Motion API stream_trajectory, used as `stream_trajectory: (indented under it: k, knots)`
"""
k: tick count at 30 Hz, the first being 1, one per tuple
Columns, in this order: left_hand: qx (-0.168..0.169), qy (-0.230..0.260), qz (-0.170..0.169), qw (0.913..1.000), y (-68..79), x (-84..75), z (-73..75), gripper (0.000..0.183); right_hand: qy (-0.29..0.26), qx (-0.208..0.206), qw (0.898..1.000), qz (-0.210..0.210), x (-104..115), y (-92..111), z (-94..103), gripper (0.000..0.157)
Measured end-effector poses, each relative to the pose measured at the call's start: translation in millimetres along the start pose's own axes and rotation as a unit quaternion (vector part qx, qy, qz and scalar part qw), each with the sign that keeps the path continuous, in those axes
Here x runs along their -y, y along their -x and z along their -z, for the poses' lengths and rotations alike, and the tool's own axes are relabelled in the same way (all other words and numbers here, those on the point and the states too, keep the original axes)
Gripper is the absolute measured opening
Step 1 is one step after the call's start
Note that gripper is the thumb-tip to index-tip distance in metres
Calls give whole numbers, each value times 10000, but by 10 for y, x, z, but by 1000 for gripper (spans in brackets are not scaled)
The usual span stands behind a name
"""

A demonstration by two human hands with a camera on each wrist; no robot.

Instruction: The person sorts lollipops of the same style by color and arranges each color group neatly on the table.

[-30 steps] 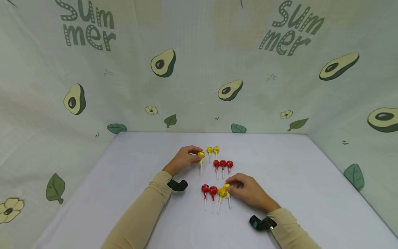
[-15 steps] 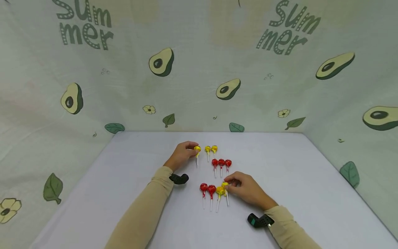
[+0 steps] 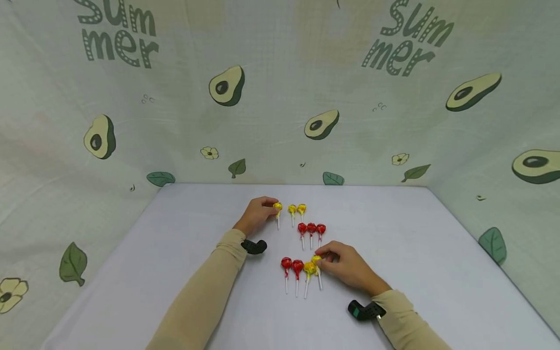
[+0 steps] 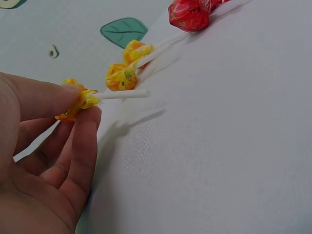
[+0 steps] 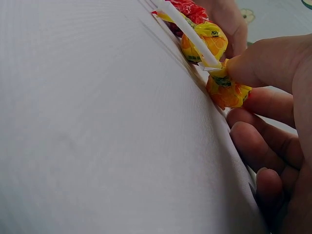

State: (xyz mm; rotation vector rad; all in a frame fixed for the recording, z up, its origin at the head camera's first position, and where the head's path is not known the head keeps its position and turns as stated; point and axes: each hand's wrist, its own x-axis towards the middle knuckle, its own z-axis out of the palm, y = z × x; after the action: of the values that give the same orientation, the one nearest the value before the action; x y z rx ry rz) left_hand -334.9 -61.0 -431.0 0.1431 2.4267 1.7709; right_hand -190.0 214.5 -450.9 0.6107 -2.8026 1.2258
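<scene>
My left hand (image 3: 258, 214) pinches a yellow-wrapped lollipop (image 4: 78, 100) by its head between thumb and fingers, at the left end of the back row. Its white stick points toward the front, and in the left wrist view a shadow falls on the cloth below it. Two more yellow lollipops (image 3: 297, 209) lie just to its right. Nearer the front, my right hand (image 3: 345, 262) pinches another yellow lollipop (image 5: 226, 90) at the head, at the right end of the front row. Beside that one lies a yellow lollipop (image 3: 309, 269), then two red lollipops (image 3: 292, 264).
Three red lollipops (image 3: 311, 228) form a middle row between the two hands. White cloth covers the table (image 3: 385, 218). A printed curtain (image 3: 271, 146) with avocados and leaves stands behind it and along both sides.
My left hand has moved a little back and left with its yellow lollipop, away from the front. The right hand keeps its pinch in about the same spot. The view has shifted slightly.
</scene>
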Motion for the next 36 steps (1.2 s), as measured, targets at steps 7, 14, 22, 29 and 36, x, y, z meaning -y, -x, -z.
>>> stream_trajectory:
  k: [7, 14, 22, 29, 36]
  knots:
    - [68, -6, 60, 10000, -86, -37, -37, 27, 42, -73, 10000, 20, 17, -6, 16, 18]
    - [165, -485, 89, 9986, -135, -54, -31, 28, -22, -46, 10000, -26, 33, -3, -18, 18]
    - [176, -888, 141, 9958, -181, -44, -17, 29, 12, -16, 10000, 7, 53, -24, -46, 17]
    - [261, -1036, 159, 9941, -225, -1, -61, 30, 70, -52, 10000, -5, 53, -6, -20, 18]
    - [251, -1266, -3, 9916, -199, -31, -88, 29, 38, -27, 10000, -44, 45, -6, 2, 17]
